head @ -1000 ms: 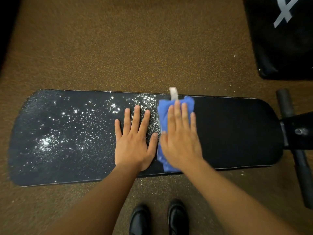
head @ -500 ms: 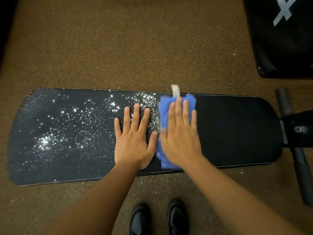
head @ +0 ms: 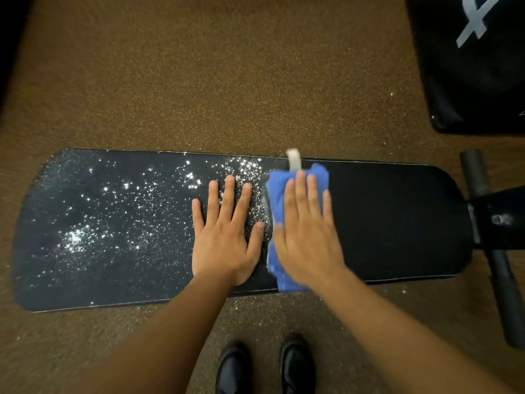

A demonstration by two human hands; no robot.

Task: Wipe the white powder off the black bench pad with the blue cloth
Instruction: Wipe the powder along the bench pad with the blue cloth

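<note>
Flat on pad (head: 397, 223): hands, blue cloth (head: 277, 184).

Black pad (head: 383, 223), powder (head: 76, 237) on left half; right hand (head: 306, 237) flat on cloth (head: 277, 183); left hand (head: 224, 237) flat beside.

No legible text; only a partial grey-white mark on the black pad (head: 471, 66).

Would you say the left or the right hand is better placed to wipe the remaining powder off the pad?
Right. The right hand already lies flat on the blue cloth, at the edge of the white powder on the bench pad. The left hand rests bare on the powdered part, without a cloth.
</note>
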